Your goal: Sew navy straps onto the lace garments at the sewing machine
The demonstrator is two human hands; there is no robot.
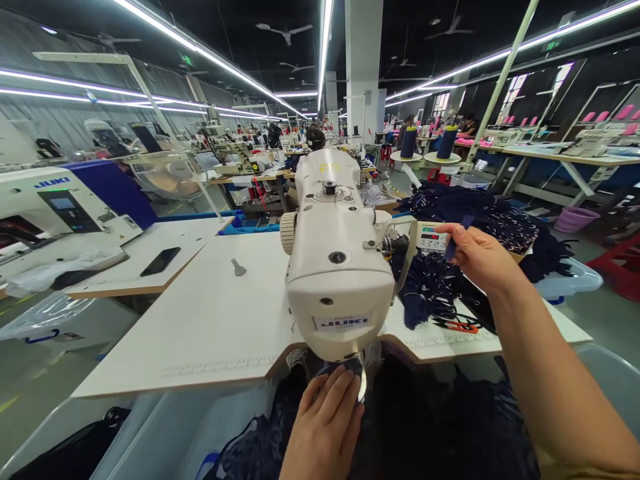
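So the left hand [325, 427] was laid nearly flat, fingers stretched and close together, on a dark navy cloth piece [326, 367] right under the nose of the bulky white metal JUKI sewing machine [340, 287]. Looked like pressing, not gripping. The right hand [483, 257] was up beyond the machine's side, thumb and fingers pinched on a narrow navy fabric strip [451, 251]. Just below that hand sat a loose heap of small navy fabric pieces [425, 287], with orange-handled scissors [463, 327] nearer the worktop [225, 313] edge. My worry: those left fingertips were near where the needle should be (hidden from view), so a stray pedal press could've nicked one. Also, a careless right-hand swing might've snagged the heap or knocked the scissors off.
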